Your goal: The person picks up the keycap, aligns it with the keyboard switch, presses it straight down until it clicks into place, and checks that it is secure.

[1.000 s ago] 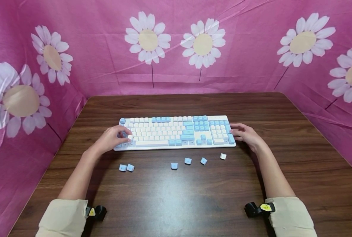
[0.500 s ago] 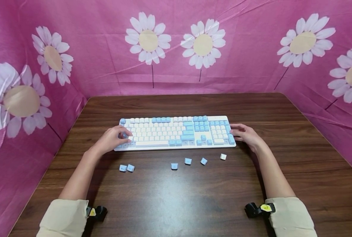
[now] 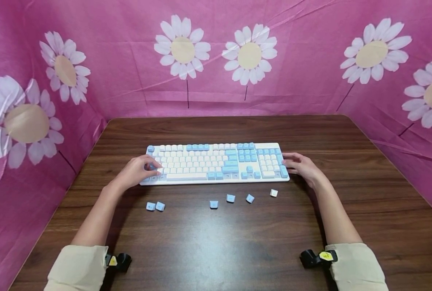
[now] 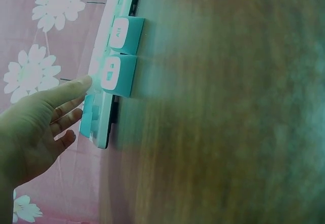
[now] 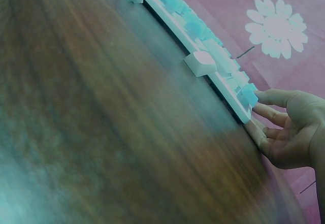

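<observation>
As left grip (image 3: 137,170) hides part of keyboard (image 3: 205,164) (whether pinching, cannot tell), right grip (image 3: 302,167) apart, touching edge.

Shows white and pale blue across the long rectangular plastic keyboard (image 3: 186,165), pale blue on five loose square keycaps (image 3: 230,198), white on a sixth loose keycap (image 3: 274,193). Runs streaky dark brown over the wooden table (image 3: 216,242), beige on the cloth sleeves (image 3: 357,264), and pink on the fabric backdrop (image 3: 121,60), printed with white-petalled, cream-centred daisies (image 3: 182,49).
</observation>
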### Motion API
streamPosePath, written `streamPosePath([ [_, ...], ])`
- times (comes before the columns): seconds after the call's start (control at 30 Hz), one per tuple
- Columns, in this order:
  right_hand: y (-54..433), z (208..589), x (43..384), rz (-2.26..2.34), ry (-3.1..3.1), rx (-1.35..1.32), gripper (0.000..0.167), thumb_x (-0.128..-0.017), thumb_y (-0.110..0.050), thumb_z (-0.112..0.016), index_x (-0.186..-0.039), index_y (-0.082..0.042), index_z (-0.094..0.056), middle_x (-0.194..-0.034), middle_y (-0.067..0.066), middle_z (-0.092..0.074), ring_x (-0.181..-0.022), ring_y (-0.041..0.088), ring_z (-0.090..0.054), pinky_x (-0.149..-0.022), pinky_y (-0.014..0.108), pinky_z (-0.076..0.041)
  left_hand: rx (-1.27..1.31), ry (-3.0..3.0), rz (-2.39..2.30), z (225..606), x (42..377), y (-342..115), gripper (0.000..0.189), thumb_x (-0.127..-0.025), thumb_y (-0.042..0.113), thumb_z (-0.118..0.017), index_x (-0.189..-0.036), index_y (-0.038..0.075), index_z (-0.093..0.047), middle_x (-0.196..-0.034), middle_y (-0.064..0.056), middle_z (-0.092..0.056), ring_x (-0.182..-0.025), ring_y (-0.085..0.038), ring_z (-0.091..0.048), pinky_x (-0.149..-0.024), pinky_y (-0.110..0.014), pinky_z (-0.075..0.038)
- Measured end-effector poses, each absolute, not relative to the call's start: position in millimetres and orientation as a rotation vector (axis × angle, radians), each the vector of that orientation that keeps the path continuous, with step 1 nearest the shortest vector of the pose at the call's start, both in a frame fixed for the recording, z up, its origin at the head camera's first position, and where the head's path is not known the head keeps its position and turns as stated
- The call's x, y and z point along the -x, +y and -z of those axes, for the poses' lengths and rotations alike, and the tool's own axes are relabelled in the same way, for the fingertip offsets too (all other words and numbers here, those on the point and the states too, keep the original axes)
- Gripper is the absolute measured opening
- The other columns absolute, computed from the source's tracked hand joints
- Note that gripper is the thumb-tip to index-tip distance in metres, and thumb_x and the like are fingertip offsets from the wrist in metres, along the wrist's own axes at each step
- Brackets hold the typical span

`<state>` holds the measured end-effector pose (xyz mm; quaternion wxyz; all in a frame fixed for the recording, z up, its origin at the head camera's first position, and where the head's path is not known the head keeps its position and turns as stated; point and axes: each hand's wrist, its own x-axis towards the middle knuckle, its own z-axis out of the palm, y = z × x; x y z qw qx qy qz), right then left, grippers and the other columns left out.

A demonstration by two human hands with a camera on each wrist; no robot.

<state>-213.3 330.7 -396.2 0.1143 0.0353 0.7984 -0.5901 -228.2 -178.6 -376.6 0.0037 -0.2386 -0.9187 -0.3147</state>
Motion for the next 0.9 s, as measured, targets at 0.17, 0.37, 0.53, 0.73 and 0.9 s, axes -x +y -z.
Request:
streamPosePath([
  [0.17, 330.5, 395.0, 213.0, 1.712, 2.345, -0.118, 0.063, -0.092, -0.025, -0.058, -0.139, 0.005, -0.03, -0.129, 0.022, -0.038, -0.091, 0.003, -0.052, -0.083, 0.024, -0.044, 0.756, -2.872, 0.977, 376.6, 228.7, -178.4, 0.014, -0.078, 0.007, -0.073, -0.091, 0.002, -0.069, -0.077, -0.001, -0.057, -0.068, -0.016, -0.048, -0.057, -0.029, -0.039],
  [0.37, 330.4, 394.4, 212.8, 1.704, 2.346, -0.13, 0.063, -0.092, -0.026, -0.058, -0.14, 0.004, -0.03, -0.131, 0.021, -0.037, -0.093, 0.004, -0.051, -0.084, 0.025, -0.043, 0.76, -2.874, 0.976, 376.3, 229.7, -179.2, 0.015, -0.076, 0.005, -0.074, -0.09, 0.0, -0.07, -0.074, -0.001, -0.057, -0.066, -0.016, -0.047, -0.056, -0.029, -0.038],
  [0.53, 330.5, 395.2, 213.1, 1.705, 2.345, -0.132, 0.063, -0.092, -0.026, -0.058, -0.14, 0.004, -0.029, -0.132, 0.021, -0.036, -0.093, 0.004, -0.051, -0.084, 0.025, -0.043, 0.738, -2.891, 0.977, 375.0, 232.2, -178.7, 0.014, -0.075, 0.005, -0.075, -0.088, 0.0, -0.071, -0.077, -0.003, -0.062, -0.064, -0.015, -0.045, -0.056, -0.028, -0.037],
  [0.73, 330.6, 395.0, 213.3, 1.701, 2.337, -0.132, 0.064, -0.092, -0.025, -0.058, -0.141, 0.003, -0.028, -0.133, 0.021, -0.035, -0.092, 0.003, -0.051, -0.083, 0.024, -0.043, 0.721, -2.918, 0.955, 374.2, 234.8, -177.8, 0.012, -0.076, 0.007, -0.075, -0.086, 0.003, -0.071, -0.072, 0.0, -0.059, -0.063, -0.015, -0.045, -0.057, -0.03, -0.037],
  [0.9, 330.2, 395.1, 213.3, 1.708, 2.327, -0.131, 0.064, -0.092, -0.025, -0.058, -0.141, 0.004, -0.028, -0.133, 0.021, -0.035, -0.092, 0.003, -0.051, -0.084, 0.024, -0.043, 0.694, -2.924, 1.019, 376.1, 235.1, -179.8, 0.013, -0.076, 0.009, -0.075, -0.086, 0.004, -0.068, -0.074, 0.0, -0.059, -0.069, -0.016, -0.048, -0.062, -0.031, -0.039],
])
